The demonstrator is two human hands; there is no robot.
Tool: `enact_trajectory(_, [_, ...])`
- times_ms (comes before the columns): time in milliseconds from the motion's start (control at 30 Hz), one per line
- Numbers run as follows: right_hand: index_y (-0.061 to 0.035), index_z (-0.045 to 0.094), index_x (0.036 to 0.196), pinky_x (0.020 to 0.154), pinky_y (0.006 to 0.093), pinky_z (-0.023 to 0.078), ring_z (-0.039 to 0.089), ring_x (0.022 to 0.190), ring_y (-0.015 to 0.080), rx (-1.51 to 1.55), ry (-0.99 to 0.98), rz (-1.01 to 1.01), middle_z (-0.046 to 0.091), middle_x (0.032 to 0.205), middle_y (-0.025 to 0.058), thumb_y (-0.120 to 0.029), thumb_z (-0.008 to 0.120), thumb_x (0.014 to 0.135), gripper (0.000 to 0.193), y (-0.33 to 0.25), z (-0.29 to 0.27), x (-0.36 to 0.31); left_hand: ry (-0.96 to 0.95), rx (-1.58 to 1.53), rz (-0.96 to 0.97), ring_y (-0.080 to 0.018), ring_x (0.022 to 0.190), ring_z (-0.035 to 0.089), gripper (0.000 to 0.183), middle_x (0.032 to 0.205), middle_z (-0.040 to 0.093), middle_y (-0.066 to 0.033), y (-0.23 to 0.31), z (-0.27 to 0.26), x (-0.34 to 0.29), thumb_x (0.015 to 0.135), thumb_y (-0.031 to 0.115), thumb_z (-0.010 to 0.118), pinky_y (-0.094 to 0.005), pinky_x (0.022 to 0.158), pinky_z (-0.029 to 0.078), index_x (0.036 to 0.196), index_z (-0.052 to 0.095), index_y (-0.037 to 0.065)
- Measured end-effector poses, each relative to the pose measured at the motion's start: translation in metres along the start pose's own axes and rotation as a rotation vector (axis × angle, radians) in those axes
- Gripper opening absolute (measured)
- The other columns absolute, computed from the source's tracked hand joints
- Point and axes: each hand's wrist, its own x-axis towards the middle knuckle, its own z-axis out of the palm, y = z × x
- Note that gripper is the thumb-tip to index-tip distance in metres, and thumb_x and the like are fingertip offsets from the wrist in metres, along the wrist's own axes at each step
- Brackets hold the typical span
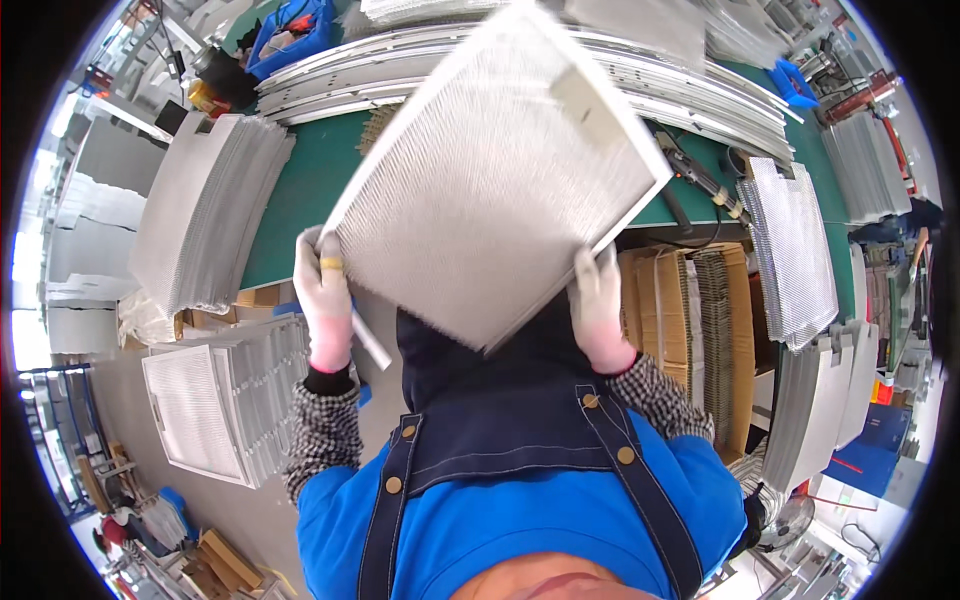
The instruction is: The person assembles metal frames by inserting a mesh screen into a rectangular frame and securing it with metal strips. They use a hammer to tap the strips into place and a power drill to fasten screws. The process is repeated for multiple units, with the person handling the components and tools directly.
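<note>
A mesh filter panel [480,200] with a pale metal frame along its upper edges is held up in front of me, tilted so one corner points away. Its lower left edge looks bare and jagged. My left hand [323,285], in a white and pink glove, is closed on the panel's left corner. From beside that hand a thin white strip [372,340] slants down; whether it joins the frame I cannot tell. On the lower right edge, my right hand [598,305], gloved alike, is closed with its fingers partly behind the panel.
Behind the panel is a green workbench [300,190] with long frame strips [330,82] across its back. Mesh sheets [205,210] are stacked at left, framed panels [195,405] below them. At right are a power tool [700,178], mesh sheets [790,250] and a cardboard box [740,350].
</note>
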Motion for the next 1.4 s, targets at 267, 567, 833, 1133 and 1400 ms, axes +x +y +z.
enact_trajectory(267, [0.0066,0.050,0.136,0.097,0.0296,0.044,0.056,0.111,0.0171,-0.211,-0.162,-0.692,0.063,0.120,0.0123,-0.028,0.051,0.104,0.047,-0.178,-0.014,0.086,-0.241,-0.524,-0.291,-0.0184,0.120,0.047,0.055,0.132,0.052,-0.0092,-0.002,0.097,-0.064,0.104,0.029,0.055,-0.0326,0.106,0.036,0.146,0.037,-0.002])
enact_trajectory(567, [0.0070,0.058,0.121,0.081,0.0346,0.047,0.059,0.087,0.0213,-0.823,-0.972,-0.198,0.064,0.095,0.0125,-0.031,0.061,0.094,0.046,-0.121,0.016,0.134,-1.511,0.703,0.165,-0.0357,0.103,0.065,0.046,0.111,0.068,-0.0180,0.060,-0.006,-0.034,0.088,0.033,0.065,-0.0415,0.093,0.050,0.121,0.064,0.001])
enact_trajectory(833, [0.0048,0.055,0.122,0.085,0.0375,0.049,0.064,0.092,0.0294,-1.111,-1.236,-0.413,0.065,0.101,0.0217,-0.026,0.061,0.094,0.042,-0.148,0.057,0.130,-0.649,0.679,0.802,-0.0262,0.080,0.066,0.023,0.084,0.066,-0.0078,0.075,0.002,0.054,0.076,0.013,0.074,-0.0387,0.069,0.052,0.097,0.065,0.009])
enact_trajectory(1133, [-0.0004,0.064,0.107,0.078,0.0396,0.051,0.067,0.084,0.0302,-1.079,-1.237,-0.447,0.068,0.092,0.0180,-0.026,0.063,0.091,0.030,-0.146,0.085,0.128,-0.626,0.523,0.702,-0.0299,0.081,0.064,0.015,0.084,0.062,-0.0098,0.061,0.026,0.042,0.084,0.013,0.071,-0.0396,0.074,0.053,0.094,0.062,0.006])
enact_trajectory(1400, [-0.0071,0.062,0.121,0.084,0.0394,0.052,0.067,0.095,0.0319,-1.090,-1.250,-0.544,0.068,0.103,0.0169,-0.032,0.050,0.100,0.035,-0.129,0.104,0.114,-1.050,0.298,0.024,-0.0167,0.076,0.061,0.027,0.083,0.066,-0.0104,0.071,0.002,0.065,0.086,0.015,0.071,-0.0309,0.073,0.049,0.106,0.067,-0.002])
